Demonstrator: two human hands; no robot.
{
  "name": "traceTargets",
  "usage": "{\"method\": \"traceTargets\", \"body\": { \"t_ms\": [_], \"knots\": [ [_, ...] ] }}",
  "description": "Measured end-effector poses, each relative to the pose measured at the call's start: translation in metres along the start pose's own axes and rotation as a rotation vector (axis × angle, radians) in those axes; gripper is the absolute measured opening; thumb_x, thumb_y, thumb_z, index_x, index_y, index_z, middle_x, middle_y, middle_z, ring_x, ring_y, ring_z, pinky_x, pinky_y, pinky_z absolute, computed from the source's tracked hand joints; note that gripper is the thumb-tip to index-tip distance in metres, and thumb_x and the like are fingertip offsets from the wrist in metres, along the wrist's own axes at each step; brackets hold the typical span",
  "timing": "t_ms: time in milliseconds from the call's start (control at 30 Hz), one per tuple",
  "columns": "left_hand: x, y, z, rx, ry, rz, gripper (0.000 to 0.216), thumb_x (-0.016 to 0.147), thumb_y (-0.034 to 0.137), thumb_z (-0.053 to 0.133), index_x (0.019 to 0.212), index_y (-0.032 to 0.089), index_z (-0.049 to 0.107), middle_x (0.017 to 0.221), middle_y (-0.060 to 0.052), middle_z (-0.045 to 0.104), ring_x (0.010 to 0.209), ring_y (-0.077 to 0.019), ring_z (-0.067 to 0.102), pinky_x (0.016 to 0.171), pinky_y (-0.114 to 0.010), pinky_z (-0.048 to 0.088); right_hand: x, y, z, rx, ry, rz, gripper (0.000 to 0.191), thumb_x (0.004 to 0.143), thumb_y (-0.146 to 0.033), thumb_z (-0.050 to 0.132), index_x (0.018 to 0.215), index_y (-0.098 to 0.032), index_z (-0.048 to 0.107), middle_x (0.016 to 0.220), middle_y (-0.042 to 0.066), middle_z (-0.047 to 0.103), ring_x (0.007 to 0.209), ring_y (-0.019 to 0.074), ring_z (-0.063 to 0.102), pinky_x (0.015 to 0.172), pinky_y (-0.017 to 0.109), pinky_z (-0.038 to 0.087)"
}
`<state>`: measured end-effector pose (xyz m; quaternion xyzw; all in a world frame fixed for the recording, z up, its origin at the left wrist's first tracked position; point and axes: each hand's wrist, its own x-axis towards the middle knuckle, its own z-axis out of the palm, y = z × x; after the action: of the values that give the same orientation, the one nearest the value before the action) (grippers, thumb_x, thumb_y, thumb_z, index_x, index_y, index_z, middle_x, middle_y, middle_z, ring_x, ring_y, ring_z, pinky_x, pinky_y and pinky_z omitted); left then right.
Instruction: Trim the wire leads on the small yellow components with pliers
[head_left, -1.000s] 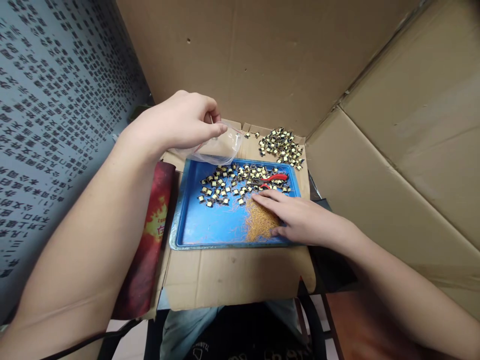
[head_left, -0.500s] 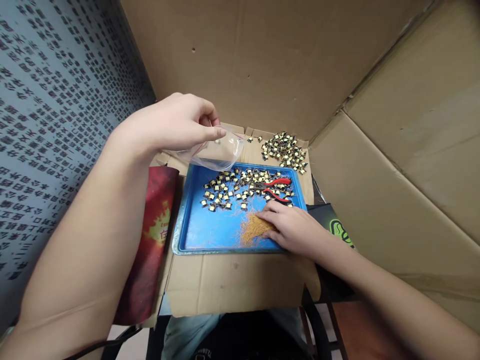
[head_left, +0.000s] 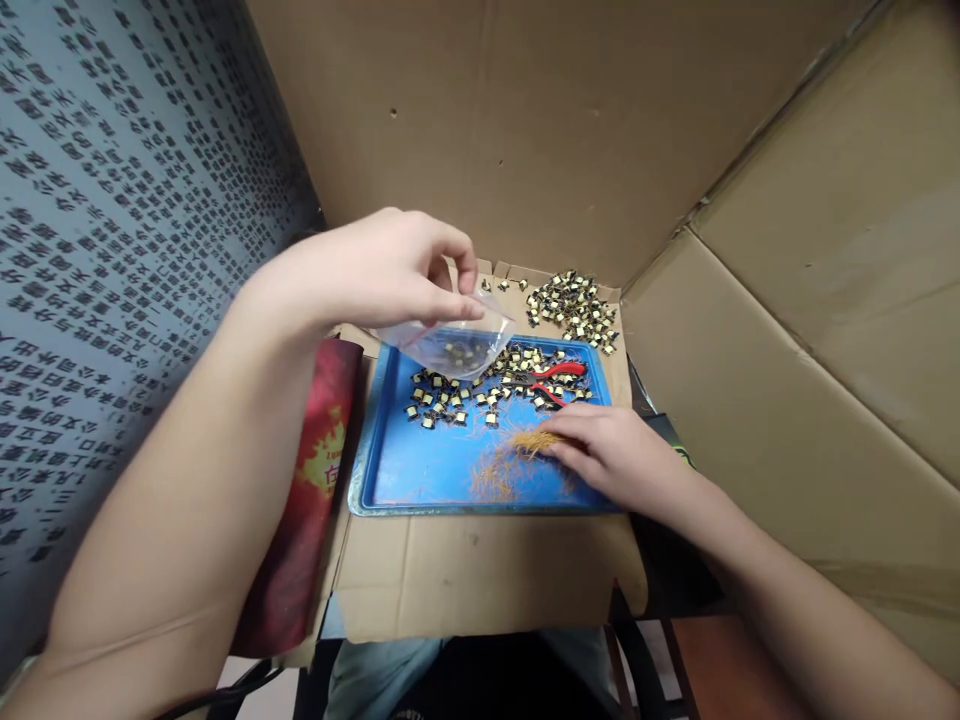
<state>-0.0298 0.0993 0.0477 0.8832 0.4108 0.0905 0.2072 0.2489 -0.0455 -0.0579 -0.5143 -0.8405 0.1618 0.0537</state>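
A blue tray lies on flattened cardboard. My left hand hovers above its far left corner, fingers pinched on the mouth of a small clear plastic bag that hangs open over the tray. My right hand rests low on the tray's right side, fingers closed on a tuft of thin copper wire clippings; more clippings lie scattered in front. Several small yellow-and-black components are spread across the tray's far half, beside red-handled pliers.
A second heap of the same components lies on the cardboard beyond the tray. Cardboard walls close in the back and right. A red printed mat lies left of the tray, and a patterned wall stands further left.
My left hand and the bag moved right and lower, over the tray's components. My right hand drew the clippings together and now pinches a tuft, leaving scattered strands in front.
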Motion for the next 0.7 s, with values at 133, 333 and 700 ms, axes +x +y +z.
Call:
{"method": "traceTargets", "body": {
  "t_ms": [133,333,700],
  "knots": [
    [0.006,0.002,0.008,0.08,-0.004,0.071,0.033,0.084,0.051,0.066,0.101,0.026,0.081,0.083,-0.002,0.079,0.084,-0.024,0.073,0.082,-0.035,0.048,-0.003,0.006,-0.016,0.086,0.091,0.053,0.024,0.105,-0.027,0.059,0.115,-0.024,0.08,0.111,0.005,0.081,0.1,0.0234,0.075,0.086,0.035,0.057],
    [0.003,0.004,0.008,0.08,0.02,0.081,0.031,0.082,0.043,0.063,0.099,0.026,0.082,0.078,0.0,0.078,0.077,-0.0217,0.072,0.083,-0.034,0.05,0.01,-0.004,-0.029,0.193,0.383,0.01,0.024,0.1,-0.026,0.064,0.116,-0.024,0.082,0.116,0.005,0.082,0.102,0.0234,0.077,0.094,0.039,0.061],
    [-0.003,0.002,-0.001,0.016,0.027,0.055,0.027,0.081,0.036,0.06,0.09,0.023,0.082,0.074,-0.002,0.076,0.074,-0.0229,0.071,0.077,-0.037,0.05,0.087,-0.012,-0.008,0.194,0.674,-0.399,0.032,0.104,-0.02,0.051,0.12,-0.023,0.079,0.125,0.005,0.078,0.117,0.0187,0.073,0.106,0.039,0.059]
  ]
}}
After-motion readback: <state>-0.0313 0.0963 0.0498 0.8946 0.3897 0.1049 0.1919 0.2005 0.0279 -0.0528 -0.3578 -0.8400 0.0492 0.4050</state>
